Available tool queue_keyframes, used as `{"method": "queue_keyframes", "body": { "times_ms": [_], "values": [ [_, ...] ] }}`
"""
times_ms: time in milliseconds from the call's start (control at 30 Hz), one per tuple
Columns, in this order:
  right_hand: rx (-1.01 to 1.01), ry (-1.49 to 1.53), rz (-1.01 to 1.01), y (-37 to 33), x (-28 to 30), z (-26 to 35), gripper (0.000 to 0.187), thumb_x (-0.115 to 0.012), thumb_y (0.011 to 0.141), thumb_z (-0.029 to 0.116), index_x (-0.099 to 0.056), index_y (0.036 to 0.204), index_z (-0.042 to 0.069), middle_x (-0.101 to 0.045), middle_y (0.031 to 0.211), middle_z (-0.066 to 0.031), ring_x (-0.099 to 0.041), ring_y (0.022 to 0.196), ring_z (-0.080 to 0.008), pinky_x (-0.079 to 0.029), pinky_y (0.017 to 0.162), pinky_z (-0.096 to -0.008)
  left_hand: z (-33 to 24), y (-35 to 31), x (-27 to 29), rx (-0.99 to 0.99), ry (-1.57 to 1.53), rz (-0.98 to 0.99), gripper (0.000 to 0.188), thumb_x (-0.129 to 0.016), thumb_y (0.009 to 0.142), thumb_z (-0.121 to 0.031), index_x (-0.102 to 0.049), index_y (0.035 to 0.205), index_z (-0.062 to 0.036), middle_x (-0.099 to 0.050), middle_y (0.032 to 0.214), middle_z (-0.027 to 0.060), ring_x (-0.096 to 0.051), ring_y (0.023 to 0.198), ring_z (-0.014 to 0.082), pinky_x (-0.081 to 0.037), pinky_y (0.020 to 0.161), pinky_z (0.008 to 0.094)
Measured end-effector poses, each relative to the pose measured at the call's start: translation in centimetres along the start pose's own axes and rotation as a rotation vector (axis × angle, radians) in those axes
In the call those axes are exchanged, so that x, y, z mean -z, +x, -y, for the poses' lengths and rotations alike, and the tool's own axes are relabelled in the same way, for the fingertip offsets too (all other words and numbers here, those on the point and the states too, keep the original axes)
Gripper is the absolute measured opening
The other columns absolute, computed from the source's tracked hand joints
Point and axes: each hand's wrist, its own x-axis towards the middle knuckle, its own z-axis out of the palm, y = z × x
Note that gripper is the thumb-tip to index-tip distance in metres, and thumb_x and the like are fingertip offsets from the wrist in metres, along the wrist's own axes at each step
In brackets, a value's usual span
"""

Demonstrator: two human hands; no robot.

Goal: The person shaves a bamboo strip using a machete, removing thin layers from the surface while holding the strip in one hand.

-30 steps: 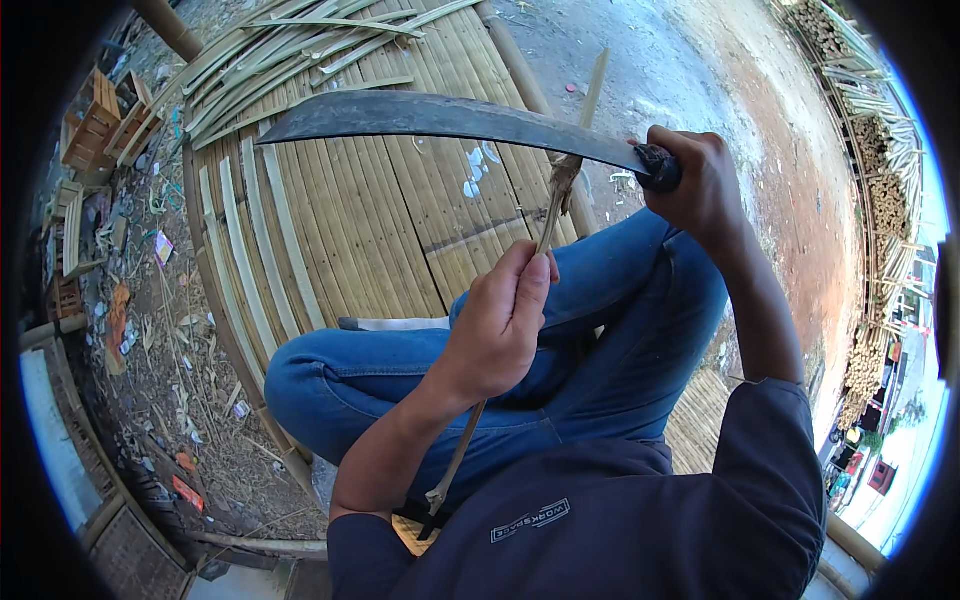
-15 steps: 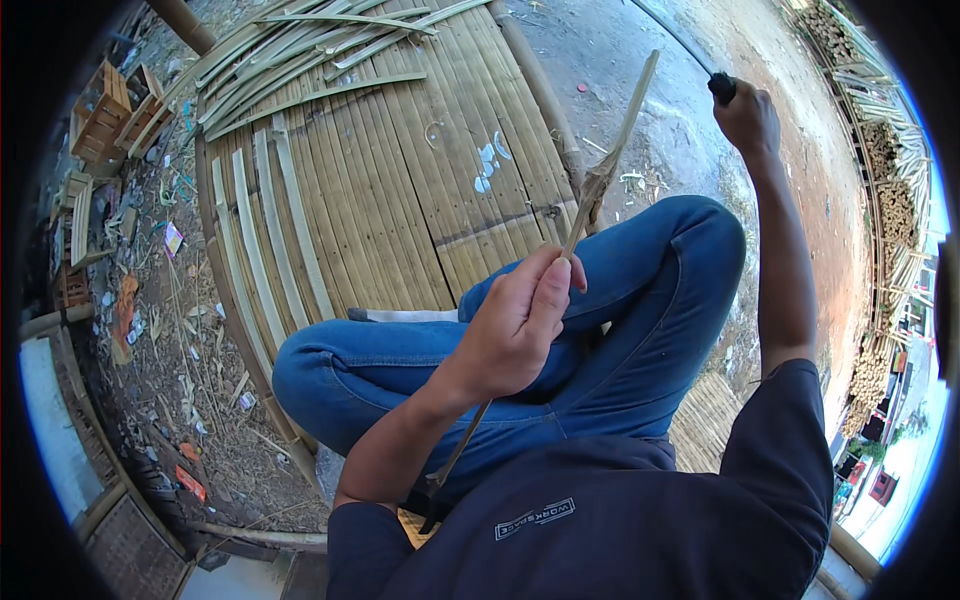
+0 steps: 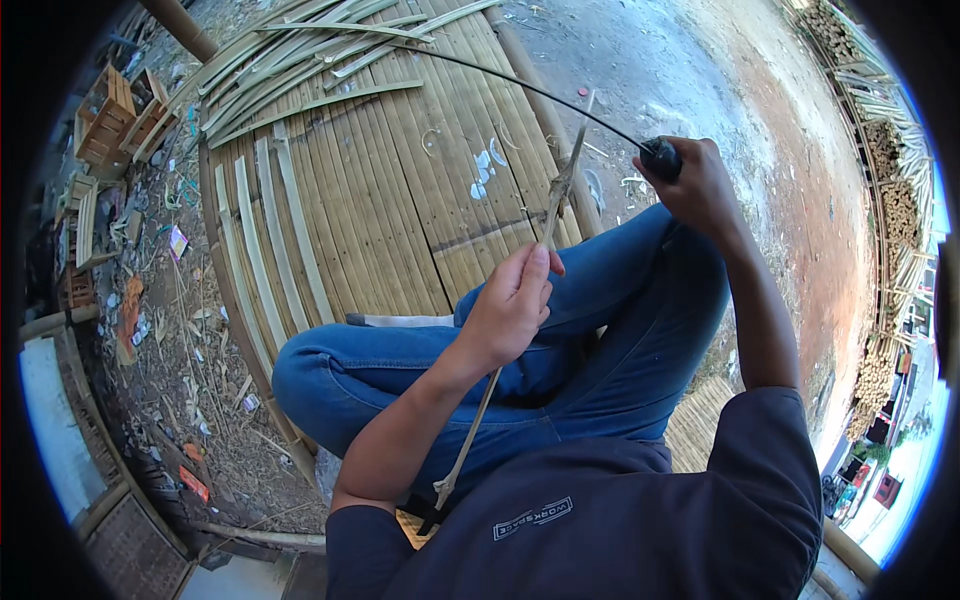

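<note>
My left hand (image 3: 510, 305) is closed round a thin bamboo strip (image 3: 470, 440), held at a slant over my crossed legs. One knobbly node shows above the fist and another near my shirt; the lower end reaches my left side. To the right, my right hand (image 3: 697, 185) grips the black handle of a long, narrow knife (image 3: 540, 90), seen almost edge-on. Its dark blade points up and left, past the upper end of the strip and over the bamboo platform (image 3: 380, 200). Whether blade and strip touch, I cannot tell.
A pile of split bamboo strips (image 3: 300, 65) lies at the platform's far end, with several pale strips (image 3: 255, 240) along its left side. Wooden crates (image 3: 103, 115) stand on littered ground at the left. Bundled bamboo (image 3: 885, 215) lines the far right.
My right hand has come down and left, swinging the knife's blade across toward the strip. My left hand and the strip's upper end have shifted slightly down and left.
</note>
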Motion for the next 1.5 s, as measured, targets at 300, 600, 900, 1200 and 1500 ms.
{"method": "queue_keyframes", "body": {
  "times_ms": [300,600,900,1200,1500],
  "values": [
    [0.285,-0.091,-0.104,-1.8,-1.3,1.8,0.011,-0.070,0.070,0.009,-0.063,0.074,0.002,-0.056,0.062,-0.0209,-0.059,0.061,-0.0411,-0.045,0.057,-0.0451,0.1,-1.1,-0.8,-0.377,0.604,-0.296,0.035,-0.045,0.106,-0.030,-0.052,0.092,0.0000,-0.043,0.056,0.0014,-0.038,0.049,0.0084,-0.031,0.047,0.0315],
    [0.259,-0.275,-0.177,-1.0,-0.2,1.9,0.013,-0.068,0.067,0.009,-0.062,0.078,0.009,-0.064,0.069,-0.0145,-0.065,0.069,-0.0364,-0.050,0.063,-0.0470,-1.1,-2.1,-1.0,-0.441,0.709,-0.332,0.030,-0.046,0.105,-0.026,-0.053,0.096,0.0022,-0.043,0.053,0.0080,-0.043,0.045,0.0154,-0.033,0.047,0.0352],
    [0.275,-0.380,-0.345,1.2,0.4,-0.2,0.014,-0.074,0.074,0.018,-0.065,0.081,0.011,-0.065,0.070,-0.0136,-0.065,0.067,-0.0360,-0.051,0.061,-0.0456,-2.2,-2.1,-1.4,-0.441,0.760,-0.355,0.023,-0.049,0.103,-0.021,-0.052,0.101,0.0020,-0.049,0.054,0.0160,-0.057,0.049,0.0324,-0.040,0.049,0.0429],
    [-0.403,-0.417,-0.495,3.5,8.4,-14.3,0.040,-0.068,0.086,0.045,-0.074,0.102,0.009,-0.072,0.085,-0.0184,-0.070,0.083,-0.0350,-0.054,0.077,-0.0434,-0.2,-1.5,-0.7,-0.524,0.894,-0.422,0.021,-0.055,0.100,-0.017,-0.053,0.107,0.0025,-0.057,0.062,0.0185,-0.064,0.057,0.0354,-0.045,0.053,0.0434],
    [0.150,-0.113,-0.169,-1.7,-1.3,0.4,0.020,-0.067,0.068,0.010,-0.070,0.087,0.007,-0.066,0.074,-0.0194,-0.066,0.072,-0.0392,-0.052,0.066,-0.0478,-0.5,-1.1,-0.6,-0.434,0.755,-0.371,0.019,-0.059,0.098,-0.014,-0.052,0.106,0.0023,-0.060,0.066,0.0216,-0.065,0.062,0.0378,-0.045,0.054,0.0441]
  ]
}}
